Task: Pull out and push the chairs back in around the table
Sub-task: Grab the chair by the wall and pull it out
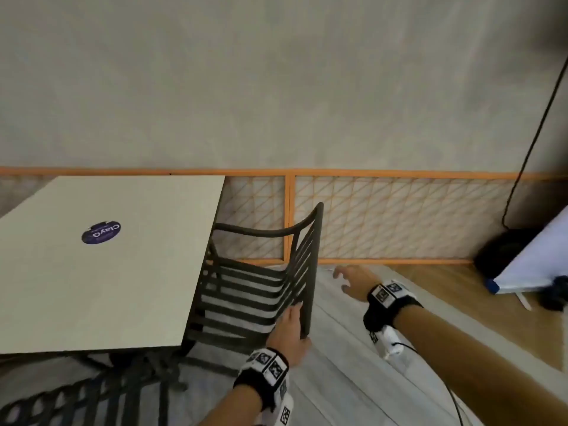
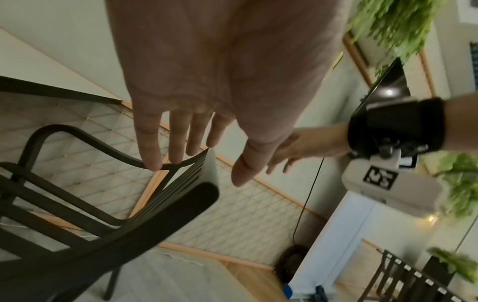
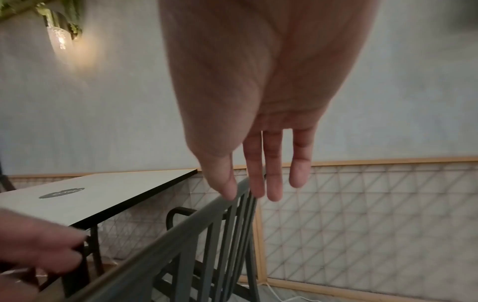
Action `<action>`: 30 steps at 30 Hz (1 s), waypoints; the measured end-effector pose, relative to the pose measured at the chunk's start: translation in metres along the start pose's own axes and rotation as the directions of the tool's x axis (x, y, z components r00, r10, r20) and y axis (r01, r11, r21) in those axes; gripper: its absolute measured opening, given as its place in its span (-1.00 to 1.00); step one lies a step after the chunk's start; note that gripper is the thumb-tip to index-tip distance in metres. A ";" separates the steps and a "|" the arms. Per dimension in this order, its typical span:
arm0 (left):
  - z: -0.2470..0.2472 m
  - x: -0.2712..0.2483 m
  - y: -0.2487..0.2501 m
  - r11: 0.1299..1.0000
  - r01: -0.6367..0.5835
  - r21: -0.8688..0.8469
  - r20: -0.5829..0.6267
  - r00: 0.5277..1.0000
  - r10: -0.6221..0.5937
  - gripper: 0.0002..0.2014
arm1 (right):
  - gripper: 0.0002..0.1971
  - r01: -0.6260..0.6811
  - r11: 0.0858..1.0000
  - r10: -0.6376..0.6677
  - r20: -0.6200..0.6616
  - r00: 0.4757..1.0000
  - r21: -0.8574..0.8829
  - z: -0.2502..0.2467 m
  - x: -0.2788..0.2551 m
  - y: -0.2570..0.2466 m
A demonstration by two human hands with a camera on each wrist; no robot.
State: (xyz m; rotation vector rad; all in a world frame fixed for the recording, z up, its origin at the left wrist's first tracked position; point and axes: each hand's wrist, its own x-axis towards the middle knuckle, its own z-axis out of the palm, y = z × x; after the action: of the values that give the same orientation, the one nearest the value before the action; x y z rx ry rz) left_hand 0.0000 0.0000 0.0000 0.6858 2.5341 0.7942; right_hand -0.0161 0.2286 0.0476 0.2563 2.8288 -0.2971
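Note:
A dark slatted chair (image 1: 312, 265) stands at the right side of the pale table (image 1: 107, 287), its seat partly under the top. My left hand (image 1: 289, 327) is at the near end of the chair's top rail (image 2: 155, 214). In the left wrist view the left hand (image 2: 220, 92) has straight fingers and a spread thumb on either side of the rail. My right hand (image 1: 350, 279) hovers open to the right of the backrest, apart from it. In the right wrist view the right hand (image 3: 258, 122) reaches with straight fingers toward the rail's (image 3: 168, 235) far end.
An orange lattice fence (image 1: 399, 216) runs along the wall behind the chair. A second dark chair (image 1: 61, 404) stands at the table's near side. A white board (image 1: 528, 259), a black round object (image 1: 498, 250) and a hanging black cable (image 1: 534, 133) are at the right.

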 end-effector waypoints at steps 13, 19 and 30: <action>0.025 0.138 0.011 0.928 0.292 0.231 0.181 0.924 -0.336 -0.21 | -0.53 0.315 0.879 -0.292 0.119 0.949 -0.359 -0.011 0.218 0.033; 0.030 0.160 0.044 0.829 0.558 -0.024 0.224 0.812 -0.540 -0.32 | -0.56 0.456 0.789 -0.363 0.287 0.886 -0.411 -0.012 0.291 0.050; -0.003 0.215 0.044 0.815 0.576 -0.066 0.079 0.817 -0.571 -0.45 | -0.72 0.626 0.666 -0.518 0.353 0.779 -0.406 -0.033 0.390 0.030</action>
State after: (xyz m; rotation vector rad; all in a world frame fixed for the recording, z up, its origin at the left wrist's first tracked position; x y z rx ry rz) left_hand -0.1592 0.1497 -0.0184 -0.1054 2.4255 0.6421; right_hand -0.3862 0.3217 -0.0428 -0.7637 2.5666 0.2969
